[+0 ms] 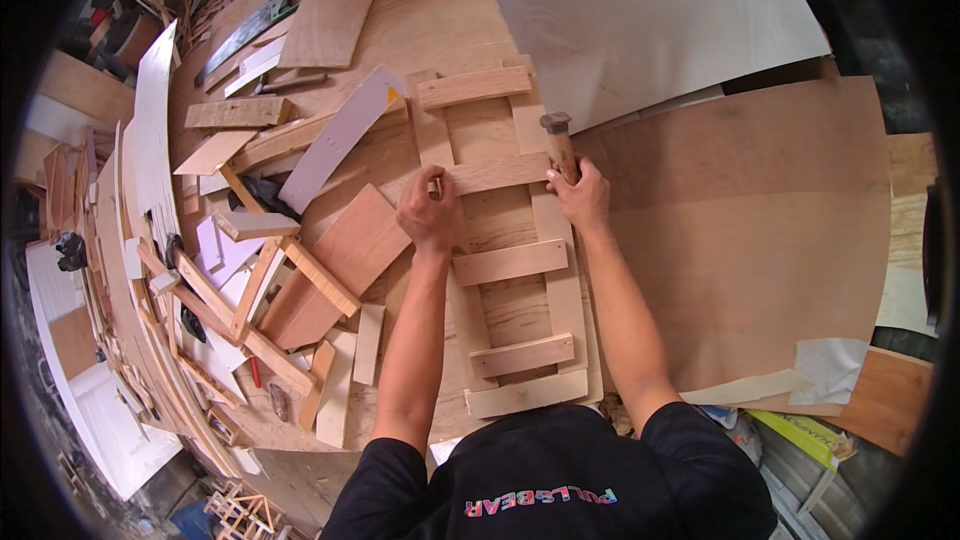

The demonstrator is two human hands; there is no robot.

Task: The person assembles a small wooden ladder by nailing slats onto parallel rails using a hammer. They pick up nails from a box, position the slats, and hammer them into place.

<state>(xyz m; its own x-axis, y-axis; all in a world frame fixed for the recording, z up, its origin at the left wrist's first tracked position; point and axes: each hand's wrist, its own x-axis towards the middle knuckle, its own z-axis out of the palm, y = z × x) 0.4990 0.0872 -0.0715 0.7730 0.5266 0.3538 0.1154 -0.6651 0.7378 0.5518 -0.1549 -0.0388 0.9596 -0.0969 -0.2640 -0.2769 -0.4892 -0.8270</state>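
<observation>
Along the worktable's left edge, we are seeing long wood strips lying in a curving bundle. Toward the far left corner, a handsaw with a green handle is lying among offcuts. Between that edge and the middle, a lilac board is slanting across the scraps, and a reddish-brown board is lying nearer to us.

Next, our left forearm is reaching up from the near edge, tilting slightly right. Our left hand is resting at the left end of the second slat, its fingers bending into a narrow curl; we cannot tell whether they are pinching anything.

The slatted frame is lying lengthwise across the table, its bottom end sitting by the near edge, close to our body.

Our right forearm is slanting up and leftward. Our right hand is holding a hammer by its handle, head upward, beside that slat's right end.

Farther right, a brown sheet is lying flat, and a pale sheet is lying beyond it.
</observation>
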